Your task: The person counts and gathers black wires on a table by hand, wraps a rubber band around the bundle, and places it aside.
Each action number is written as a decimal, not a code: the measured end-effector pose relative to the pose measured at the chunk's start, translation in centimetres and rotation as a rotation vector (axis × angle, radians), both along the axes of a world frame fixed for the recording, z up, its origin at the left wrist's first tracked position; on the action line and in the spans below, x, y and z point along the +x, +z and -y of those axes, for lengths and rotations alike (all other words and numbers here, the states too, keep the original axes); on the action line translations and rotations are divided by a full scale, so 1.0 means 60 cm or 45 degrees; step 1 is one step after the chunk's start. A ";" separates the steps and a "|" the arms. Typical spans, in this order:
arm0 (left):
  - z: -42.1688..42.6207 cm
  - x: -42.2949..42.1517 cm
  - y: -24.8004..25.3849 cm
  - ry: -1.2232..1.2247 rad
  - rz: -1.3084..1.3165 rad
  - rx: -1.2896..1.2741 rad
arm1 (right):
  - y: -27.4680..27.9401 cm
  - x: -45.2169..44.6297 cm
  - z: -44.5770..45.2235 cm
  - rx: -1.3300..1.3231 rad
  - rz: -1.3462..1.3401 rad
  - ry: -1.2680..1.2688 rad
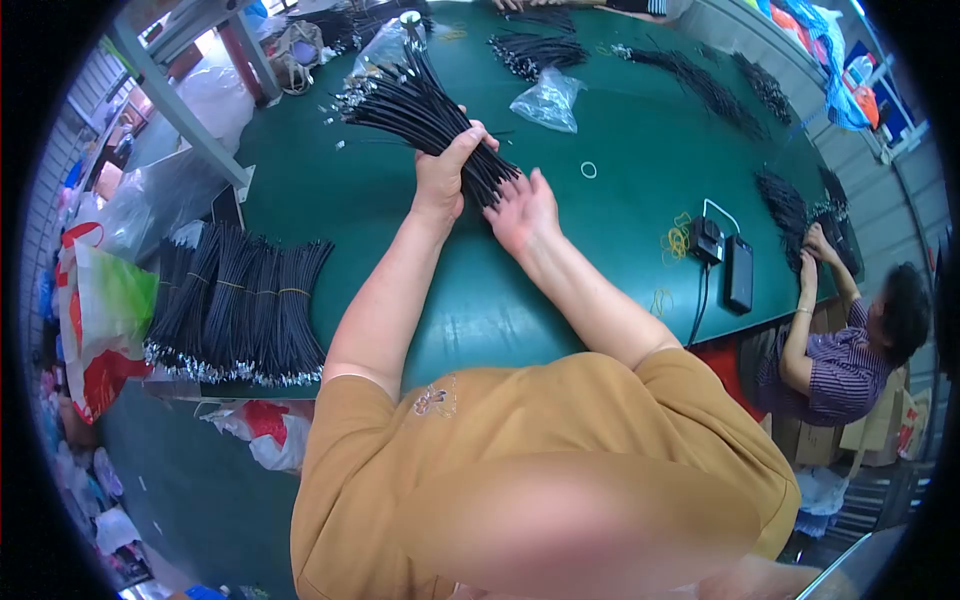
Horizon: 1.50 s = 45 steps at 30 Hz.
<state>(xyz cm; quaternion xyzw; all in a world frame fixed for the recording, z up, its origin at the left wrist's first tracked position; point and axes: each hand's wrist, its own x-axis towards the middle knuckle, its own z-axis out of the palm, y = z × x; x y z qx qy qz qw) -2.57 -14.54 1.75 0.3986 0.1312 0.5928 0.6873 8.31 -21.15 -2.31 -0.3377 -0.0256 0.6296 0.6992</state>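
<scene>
My left hand (448,175) is wrapped round the middle of a thick bundle of black cables (415,112), held up over the green table. Silvery metal ends fan out at the bundle's upper left, and the narrower black ends point down to the right. At those lower ends is my right hand (526,212), palm up with fingers stretched out; its fingertips touch or almost touch the cable ends. A small white ring (588,170) lies on the table to the right of the hands.
Tied black cable bundles (240,290) lie at the table's left edge. A clear plastic bag (549,100), loose cables (690,80), yellow rubber bands (676,240) and a black power bank (738,274) are on the green table (620,230). A co-worker (835,350) handles cables at the right.
</scene>
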 end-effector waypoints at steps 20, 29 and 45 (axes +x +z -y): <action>0.018 0.003 -0.014 -0.418 -0.113 0.020 | -0.015 0.000 -0.019 0.269 -0.526 0.092; 0.018 0.013 -0.038 -0.394 -0.411 -0.027 | 0.002 -0.002 -0.001 0.129 -0.199 0.086; 0.136 0.042 -0.002 -1.597 -0.030 -0.285 | 0.264 0.326 -0.025 0.699 1.143 0.440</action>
